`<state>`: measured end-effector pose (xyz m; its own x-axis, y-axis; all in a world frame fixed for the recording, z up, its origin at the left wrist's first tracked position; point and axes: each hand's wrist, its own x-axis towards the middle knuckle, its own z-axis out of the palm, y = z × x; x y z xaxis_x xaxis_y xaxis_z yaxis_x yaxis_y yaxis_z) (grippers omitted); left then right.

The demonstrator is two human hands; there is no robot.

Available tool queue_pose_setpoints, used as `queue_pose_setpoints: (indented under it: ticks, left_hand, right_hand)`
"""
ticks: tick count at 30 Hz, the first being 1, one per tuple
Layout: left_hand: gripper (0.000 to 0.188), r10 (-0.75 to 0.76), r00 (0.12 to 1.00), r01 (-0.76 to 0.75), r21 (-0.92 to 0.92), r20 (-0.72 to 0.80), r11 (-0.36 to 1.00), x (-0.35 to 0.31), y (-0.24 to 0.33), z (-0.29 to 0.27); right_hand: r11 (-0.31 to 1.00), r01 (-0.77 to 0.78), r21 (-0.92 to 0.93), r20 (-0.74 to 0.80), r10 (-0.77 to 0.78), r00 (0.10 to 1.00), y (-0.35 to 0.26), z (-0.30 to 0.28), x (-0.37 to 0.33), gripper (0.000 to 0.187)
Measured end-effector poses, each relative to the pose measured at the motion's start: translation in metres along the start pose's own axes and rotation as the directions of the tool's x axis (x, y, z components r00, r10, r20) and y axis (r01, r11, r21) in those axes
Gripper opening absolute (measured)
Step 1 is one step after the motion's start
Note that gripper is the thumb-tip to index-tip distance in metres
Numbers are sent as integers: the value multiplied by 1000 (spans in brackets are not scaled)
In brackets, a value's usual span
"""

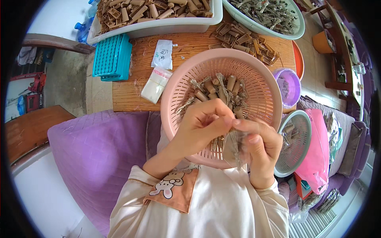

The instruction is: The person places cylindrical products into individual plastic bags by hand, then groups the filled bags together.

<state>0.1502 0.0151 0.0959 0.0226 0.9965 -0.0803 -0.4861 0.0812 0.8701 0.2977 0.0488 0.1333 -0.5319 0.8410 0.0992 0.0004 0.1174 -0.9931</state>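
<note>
Over a pink plastic basket (180, 75), my left hand (204, 125) and my right hand (262, 144) meet, fingertips pinched together. Between them hangs a small clear plastic bag (234, 148), blurred, with what looks like a dried herb sprig inside. Its upper end is at my left fingertips; my right thumb and fingers close on its side. What exactly lies under the fingertips is hidden. Below my hands, the basket holds several brown tubes (209, 86) mixed with dried grey-green herb bundles (231, 83).
Beyond the basket are a white tub (170, 29) of brown tube pieces, a pale green basin (300, 27) of dried herbs and loose brown pieces (246, 37). Teal baskets (112, 57) and a plastic packet (156, 85) stand left; a purple bowl (293, 89) and grey-green basket (307, 139) right.
</note>
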Motion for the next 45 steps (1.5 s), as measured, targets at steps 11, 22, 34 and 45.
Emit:
queue_pose_setpoints:
  ticks: [11, 22, 34, 45]
  left_hand:
    - [13, 730, 630, -628, 727, 266, 278, 0, -7, 0]
    - [11, 679, 706, -5, 957, -203, 291, 3, 10, -81]
    - [31, 278, 784, 549, 829, -555, 106, -7, -24, -181]
    - [20, 150, 788, 507, 769, -597, 389, -24, -30, -198]
  right_hand:
    - [595, -46, 803, -33, 121, 992, 25, 9, -4, 31]
    - [605, -478, -637, -652, -92, 753, 45, -105, -36, 24]
    - [366, -706, -606, -680, 223, 698, 57, -139, -68, 23]
    - [493, 271, -827, 355, 85, 931, 77, 3, 64, 23]
